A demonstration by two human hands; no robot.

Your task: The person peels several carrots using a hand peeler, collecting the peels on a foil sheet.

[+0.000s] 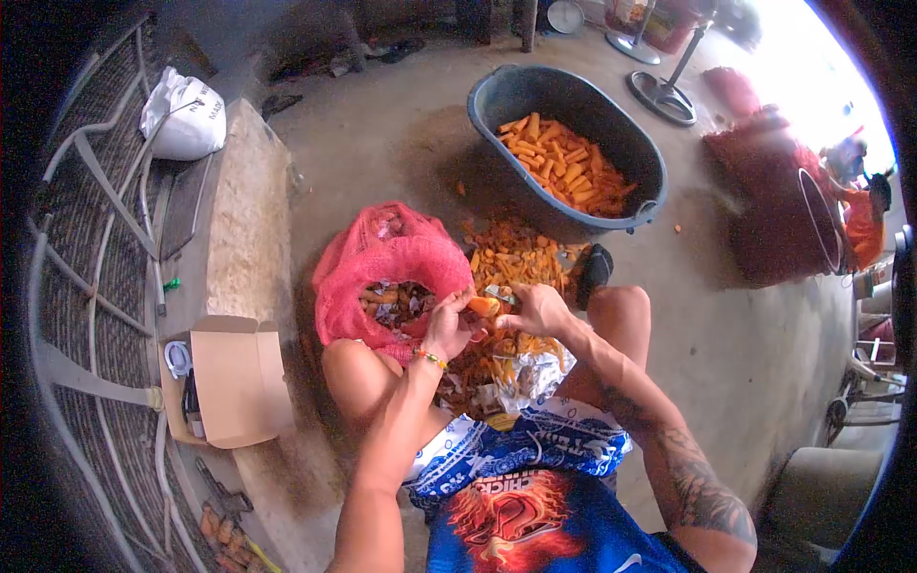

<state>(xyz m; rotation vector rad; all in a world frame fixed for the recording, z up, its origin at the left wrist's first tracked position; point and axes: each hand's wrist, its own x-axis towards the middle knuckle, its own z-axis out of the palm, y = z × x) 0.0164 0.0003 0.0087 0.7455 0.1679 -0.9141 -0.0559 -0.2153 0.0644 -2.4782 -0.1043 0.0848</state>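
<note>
My left hand [447, 327], with a beaded bracelet at the wrist, is closed around a short orange carrot [484, 307]. Just to its right, my right hand [539, 311] is curled shut on a small tool with a pale, greenish part; its kind is too small to tell. Below both hands, orange peelings [521, 260] cover the floor between my legs. A red mesh sack [336, 286] stands open beside my left hand, with dirty carrots and scraps of paper inside. Crumpled silvery paper [537, 373] lies close to my lap.
A large dark tub [485, 113] holding many peeled carrots stands ahead to the right. An open cardboard box [236, 382] sits on a ledge at left, near a white sack [189, 115]. Full red sacks [769, 196] and a person in orange [867, 224] are at far right.
</note>
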